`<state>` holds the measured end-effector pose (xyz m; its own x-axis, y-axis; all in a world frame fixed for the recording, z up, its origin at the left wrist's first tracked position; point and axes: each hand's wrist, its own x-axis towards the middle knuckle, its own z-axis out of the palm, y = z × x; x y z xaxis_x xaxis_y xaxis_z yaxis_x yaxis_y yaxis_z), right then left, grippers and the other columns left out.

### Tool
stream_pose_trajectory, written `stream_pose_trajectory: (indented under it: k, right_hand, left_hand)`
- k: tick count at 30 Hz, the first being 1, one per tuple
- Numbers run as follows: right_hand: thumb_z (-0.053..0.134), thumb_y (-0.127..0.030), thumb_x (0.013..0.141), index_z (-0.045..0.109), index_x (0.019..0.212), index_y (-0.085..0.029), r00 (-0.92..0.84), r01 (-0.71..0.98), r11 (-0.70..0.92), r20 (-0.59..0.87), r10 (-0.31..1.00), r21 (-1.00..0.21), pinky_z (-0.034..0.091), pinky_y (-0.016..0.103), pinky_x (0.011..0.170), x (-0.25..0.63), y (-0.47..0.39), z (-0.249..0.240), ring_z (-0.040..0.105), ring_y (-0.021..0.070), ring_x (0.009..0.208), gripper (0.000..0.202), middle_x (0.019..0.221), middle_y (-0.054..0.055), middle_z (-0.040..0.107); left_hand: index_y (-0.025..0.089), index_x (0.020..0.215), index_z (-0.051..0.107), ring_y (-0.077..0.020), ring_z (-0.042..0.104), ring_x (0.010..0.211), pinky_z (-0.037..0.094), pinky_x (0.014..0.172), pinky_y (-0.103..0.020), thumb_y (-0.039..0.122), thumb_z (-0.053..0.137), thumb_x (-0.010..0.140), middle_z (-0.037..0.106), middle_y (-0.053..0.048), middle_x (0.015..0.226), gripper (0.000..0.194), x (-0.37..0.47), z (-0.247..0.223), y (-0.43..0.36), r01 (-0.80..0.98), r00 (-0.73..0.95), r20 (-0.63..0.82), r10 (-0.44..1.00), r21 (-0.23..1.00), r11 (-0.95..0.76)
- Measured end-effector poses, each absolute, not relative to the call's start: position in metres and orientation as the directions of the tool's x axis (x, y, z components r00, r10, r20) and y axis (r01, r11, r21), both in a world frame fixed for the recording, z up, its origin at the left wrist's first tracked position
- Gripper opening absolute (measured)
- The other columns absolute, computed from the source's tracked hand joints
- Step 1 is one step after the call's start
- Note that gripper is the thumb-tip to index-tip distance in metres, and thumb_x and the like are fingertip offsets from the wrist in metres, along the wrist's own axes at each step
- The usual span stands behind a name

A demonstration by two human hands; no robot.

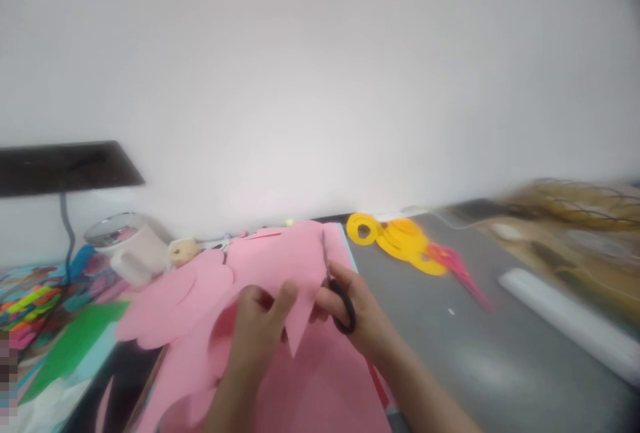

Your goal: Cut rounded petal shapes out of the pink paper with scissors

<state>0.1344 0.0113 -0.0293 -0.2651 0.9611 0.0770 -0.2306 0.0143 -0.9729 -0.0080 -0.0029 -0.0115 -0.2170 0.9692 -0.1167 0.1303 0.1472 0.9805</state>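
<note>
We hold the pink paper above pink sheets on the counter. Our left hand pinches the paper between thumb and fingers; our right hand is closed around the black scissors. Yellow cutouts lie to the right.

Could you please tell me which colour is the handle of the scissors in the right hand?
The looped handle is black, best seen in the head view.

Craft desk: pink paper, scissors
</note>
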Motion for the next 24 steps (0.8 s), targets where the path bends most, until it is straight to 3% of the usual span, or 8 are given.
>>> stream_pose_trajectory:
  k: [2,4,6,8,10,15,20,24]
  right_hand:
    - [0.063,-0.035,0.077,0.054,0.071,-0.019,-0.198,-0.242,0.036,0.086,0.976,-0.970,0.043,0.024,0.052,0.133,0.011,-0.028,0.052,0.0113,0.051,0.020,0.053,-0.004,0.055]
    - [0.062,-0.033,0.076,0.051,0.066,-0.019,-0.130,-0.238,0.063,0.096,0.987,-0.969,0.039,0.022,0.049,0.131,0.011,-0.026,0.048,0.0102,0.050,0.021,0.053,-0.004,0.052]
    - [0.060,-0.032,0.075,0.050,0.064,-0.019,-0.075,-0.219,0.085,0.104,0.992,-0.972,0.035,0.021,0.046,0.130,0.011,-0.024,0.045,0.0094,0.049,0.020,0.054,-0.004,0.050]
    - [0.059,-0.032,0.073,0.051,0.064,-0.019,-0.051,-0.198,0.091,0.103,0.993,-0.976,0.036,0.022,0.047,0.130,0.011,-0.021,0.044,0.0098,0.050,0.018,0.054,-0.004,0.049]
    - [0.060,-0.032,0.071,0.051,0.065,-0.019,-0.062,-0.187,0.086,0.099,0.993,-0.979,0.038,0.023,0.049,0.130,0.012,-0.018,0.045,0.0110,0.051,0.017,0.053,-0.004,0.050]
    - [0.062,-0.036,0.072,0.051,0.066,-0.020,-0.093,-0.161,0.115,0.131,0.987,-0.980,0.041,0.024,0.052,0.131,0.010,-0.017,0.048,0.0138,0.058,0.020,0.060,0.000,0.055]
    - [0.065,-0.037,0.071,0.053,0.071,-0.020,-0.126,-0.193,0.069,0.094,0.987,-0.979,0.035,0.023,0.049,0.127,0.008,-0.022,0.044,0.0118,0.053,0.021,0.055,-0.003,0.051]
    - [0.064,-0.038,0.072,0.052,0.069,-0.019,-0.174,-0.212,0.048,0.086,0.981,-0.976,0.033,0.023,0.048,0.122,0.006,-0.023,0.041,0.0103,0.050,0.022,0.054,-0.003,0.052]
  left_hand:
    - [0.022,0.064,0.042,-0.0100,0.044,0.039,0.033,0.038,-0.023,0.055,0.074,0.059,0.050,0.004,0.051,0.047,-0.012,-0.016,0.000,-0.047,0.031,-0.064,0.997,0.997,0.065]
    - [0.022,0.076,0.043,-0.0117,0.050,0.050,0.034,0.040,-0.022,0.046,0.082,0.052,0.057,0.002,0.066,0.052,-0.015,-0.021,0.001,-0.194,0.305,0.018,0.952,0.980,0.044]
    - [0.023,0.079,0.042,-0.0116,0.050,0.056,0.036,0.044,-0.021,0.026,0.086,0.047,0.054,0.005,0.069,0.055,-0.016,-0.023,0.000,-0.141,0.376,-0.007,0.927,0.988,0.065]
    - [0.023,0.080,0.045,-0.0096,0.046,0.055,0.040,0.050,-0.022,0.016,0.081,0.052,0.048,0.008,0.064,0.046,-0.014,-0.022,-0.002,0.029,0.272,-0.050,0.961,0.999,0.043]
    - [0.023,0.080,0.050,-0.0115,0.050,0.061,0.045,0.058,-0.025,0.013,0.075,0.058,0.049,0.008,0.064,0.034,-0.010,-0.018,-0.004,0.120,0.146,-0.002,0.989,0.993,-0.015]
    - [0.021,0.072,0.057,-0.0148,0.053,0.060,0.042,0.054,-0.026,0.029,0.074,0.063,0.059,0.003,0.066,0.021,0.001,-0.010,-0.004,0.197,-0.004,0.124,0.992,0.973,-0.120]
    - [0.018,0.070,0.061,-0.0160,0.057,0.060,0.046,0.058,-0.028,0.037,0.071,0.066,0.061,0.001,0.061,0.021,0.014,-0.020,-0.006,0.000,-0.167,0.245,0.955,0.969,-0.249]
    - [0.018,0.053,0.052,-0.0109,0.051,0.046,0.042,0.049,-0.024,0.033,0.064,0.073,0.051,0.004,0.046,0.028,0.028,-0.021,-0.008,-0.119,-0.383,0.112,0.917,0.978,-0.169]
